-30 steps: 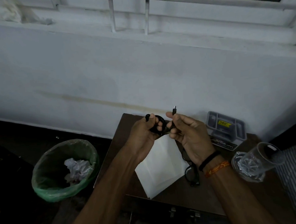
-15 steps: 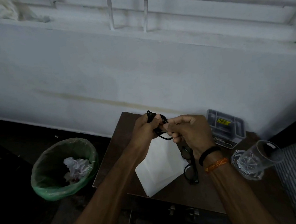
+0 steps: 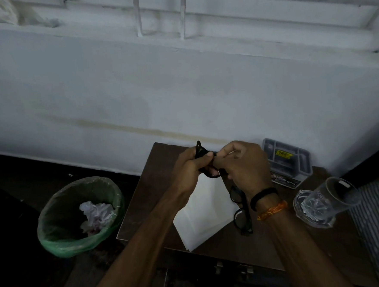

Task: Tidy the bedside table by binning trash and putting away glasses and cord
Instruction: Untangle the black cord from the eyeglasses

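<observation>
Above the bedside table's far edge, left hand and right hand both grip a coiled black cord, seemingly securing it; stowing it likely comes next.

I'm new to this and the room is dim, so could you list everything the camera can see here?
bedside table: one, dark brown, against the wall
cord: one, black, coiled, gripped in both hands above the table
glasses: one pair, black, on the table beside the paper
paper: one sheet, white, on the table
organizer box: one, grey, back of the table
glass: one, clear, table's right side
bin: one, green liner, on the floor at left, crumpled white paper inside
left hand: one
right hand: one
</observation>
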The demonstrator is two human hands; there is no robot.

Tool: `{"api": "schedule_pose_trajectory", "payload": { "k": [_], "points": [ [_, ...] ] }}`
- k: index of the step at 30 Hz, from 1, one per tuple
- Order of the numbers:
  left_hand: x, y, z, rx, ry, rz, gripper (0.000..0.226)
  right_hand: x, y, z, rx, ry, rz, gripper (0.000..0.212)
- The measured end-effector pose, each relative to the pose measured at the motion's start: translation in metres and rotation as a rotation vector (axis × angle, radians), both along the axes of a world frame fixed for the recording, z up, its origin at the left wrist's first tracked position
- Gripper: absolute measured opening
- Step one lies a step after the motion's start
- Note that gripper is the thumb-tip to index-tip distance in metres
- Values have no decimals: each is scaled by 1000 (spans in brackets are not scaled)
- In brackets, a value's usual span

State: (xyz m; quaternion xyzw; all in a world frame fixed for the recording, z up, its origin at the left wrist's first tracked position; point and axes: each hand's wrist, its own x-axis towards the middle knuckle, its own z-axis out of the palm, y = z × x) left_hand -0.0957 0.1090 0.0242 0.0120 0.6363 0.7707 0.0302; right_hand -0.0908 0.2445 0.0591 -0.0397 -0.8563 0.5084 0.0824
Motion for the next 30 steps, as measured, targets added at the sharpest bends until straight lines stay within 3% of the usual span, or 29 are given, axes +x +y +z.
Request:
{"api": "schedule_pose_trajectory", "payload": {
  "k": [4, 8, 13, 18, 20, 30],
  "points": [
    [0, 0, -2, 33, 17, -35, 24, -3, 3, -3, 14, 42, -35, 23],
    [1, -1, 2, 147, -15, -105, 24, -3, 2, -13, 20, 54, 66, 22],
    [5, -2, 5, 328, -53, -289, 23, 0, 2, -25, -359, -32, 392, 37],
    [5, -4, 2, 452, -129, -394, 35, -4, 9, -20, -580, -83, 497, 46],
    [5, -5, 4, 481, -139, -398, 28, -4, 12, -20, -626, -94, 509, 44],
    [3, -2, 7, 366, -143, -182, 28, -6, 13, -22, -487, -23, 331, 36]
  ]
}}
